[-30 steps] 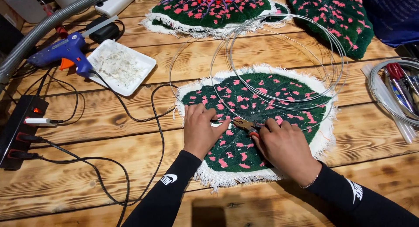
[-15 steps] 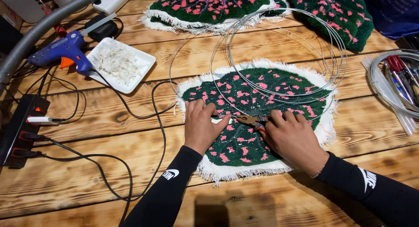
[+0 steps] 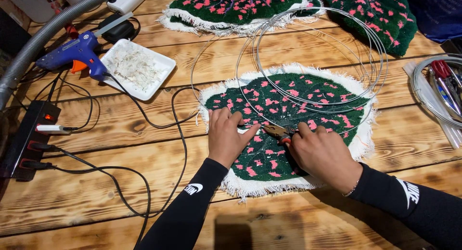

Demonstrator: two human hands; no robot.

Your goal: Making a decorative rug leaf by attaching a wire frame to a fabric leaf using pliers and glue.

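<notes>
A green leaf-shaped tufted piece [image 3: 308, 93] with pink flecks and a white fringed edge lies flat on the wooden table [image 3: 120, 129]. Several loops of thin silver wire [image 3: 380, 52] rest on its far half. My left hand [image 3: 228, 137] presses flat on the piece's near left part, thumb pinching the wire end. My right hand [image 3: 325, 156] grips small pliers [image 3: 279, 131] with red handles, jaws on the wire beside my left thumb.
A blue glue gun [image 3: 72, 52] leans on a white tray [image 3: 161, 67] of scraps at the back left. A black power strip [image 3: 26, 139] and cables [image 3: 144, 120] lie left. More green tufted pieces [image 3: 236, 4] sit behind. Tools and a wire coil [image 3: 445, 86] are at right.
Both hands have shifted slightly up and right on the piece. The pliers now sit closer to my left thumb at the wire.
</notes>
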